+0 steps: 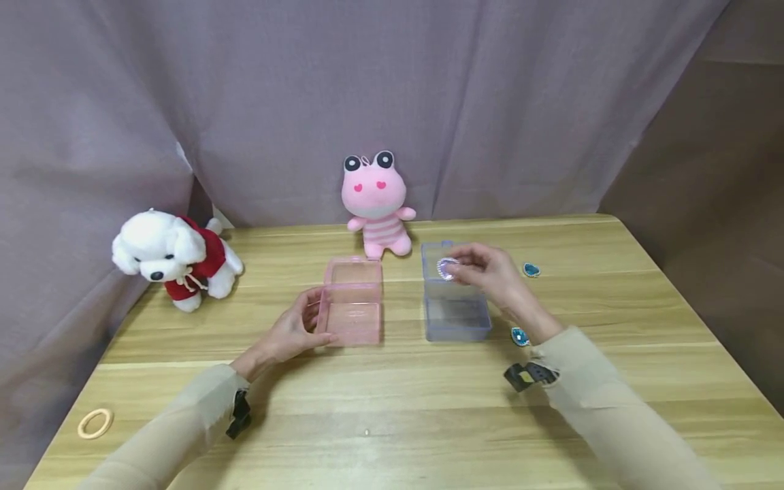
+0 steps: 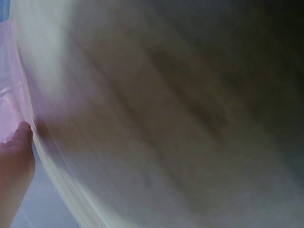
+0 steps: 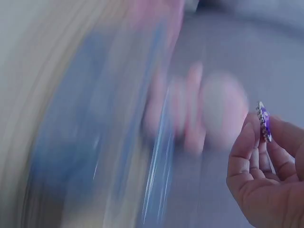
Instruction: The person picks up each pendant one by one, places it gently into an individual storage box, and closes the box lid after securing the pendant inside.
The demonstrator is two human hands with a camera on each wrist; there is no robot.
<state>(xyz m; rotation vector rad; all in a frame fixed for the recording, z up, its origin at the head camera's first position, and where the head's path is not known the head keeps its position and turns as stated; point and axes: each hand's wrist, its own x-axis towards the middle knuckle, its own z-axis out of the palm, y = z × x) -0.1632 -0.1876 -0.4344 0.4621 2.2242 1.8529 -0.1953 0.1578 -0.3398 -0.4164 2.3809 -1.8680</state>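
My left hand (image 1: 290,332) grips the left side of an open, clear pink plastic box (image 1: 353,335), its thumb at the front corner and its fingers behind. In the left wrist view only the thumb side of that hand and a strip of pink show at the left edge. Thumb and fingers of my right hand (image 1: 493,275) pinch a purple gem (image 1: 447,269) with a beaded silvery rim. It is held above an open, clear bluish box (image 1: 458,333). The right wrist view shows the purple gem (image 3: 264,122) edge-on between the fingertips.
Two blue gems lie on the wooden table: one (image 1: 531,270) beyond the right hand, another (image 1: 520,336) beside the right wrist. A pink plush frog (image 1: 375,204) sits behind the boxes. At left are a white plush dog (image 1: 159,245) and a wooden ring (image 1: 95,412).
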